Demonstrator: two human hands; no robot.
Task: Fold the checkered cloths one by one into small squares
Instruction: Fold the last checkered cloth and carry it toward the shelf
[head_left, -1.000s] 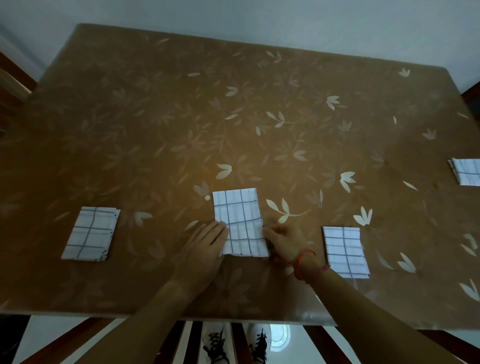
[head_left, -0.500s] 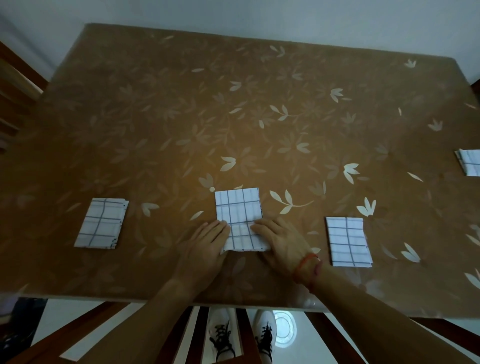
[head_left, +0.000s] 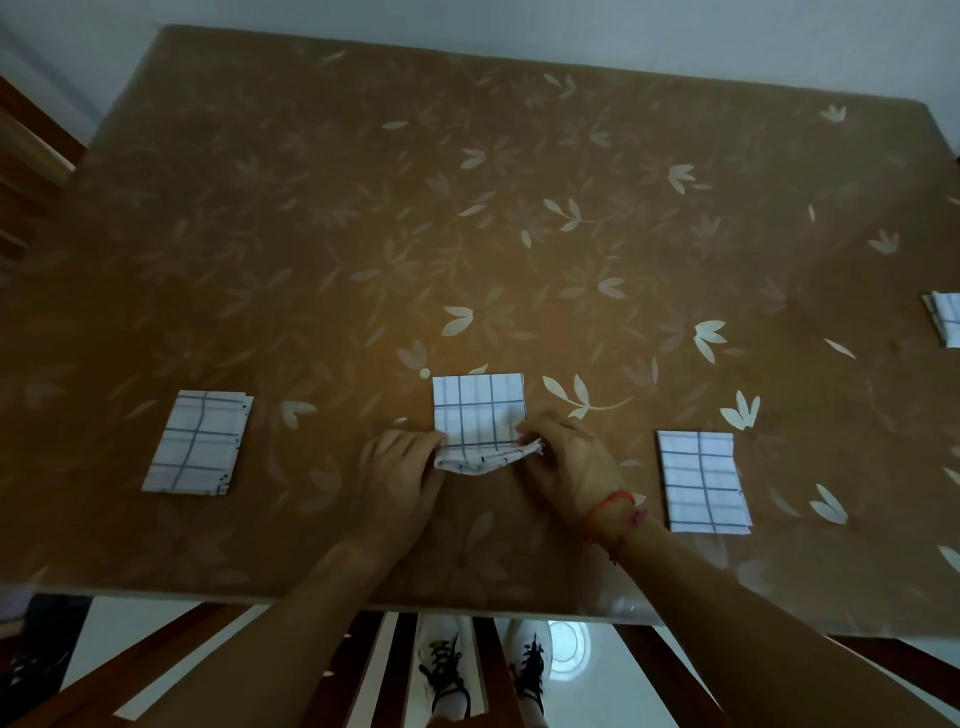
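The middle cloth (head_left: 479, 410) lies on the near half of the table (head_left: 467, 182), straight ahead of the person. It is a white piece with a dark grid, folded into a narrow rectangle. Its far part lies flat on the table top. Its near edge is raised and sags in a loose curl between the two hands.

The left hand (head_left: 400, 475) grips the raised edge at its left corner, fingers curled round the fabric. The right hand (head_left: 569, 457) pinches the right corner, thumb and fingertips closed on the cloth. A red string bracelet (head_left: 608, 512) sits on the right wrist.

Four checkered cloths are in view in all:
- One is the cloth in the hands.
- The left cloth (head_left: 200, 441) lies flat, well apart to the left, folded into a rectangle and slightly tilted.
- The right cloth (head_left: 701, 480) lies flat just beside the right forearm, also folded into a rectangle.
- The far-right cloth (head_left: 946, 325) is cut off by the picture's right edge, so only part of it shows.

These three lie apart from one another and from the hands.

The table top is brown with a pale pattern of leaves and flowers. Below its near edge two shoes (head_left: 441, 670), white with dark laces, stand on a pale floor between dark wooden bars (head_left: 402, 670). Part of a wooden chair (head_left: 31, 150) shows at the left edge.
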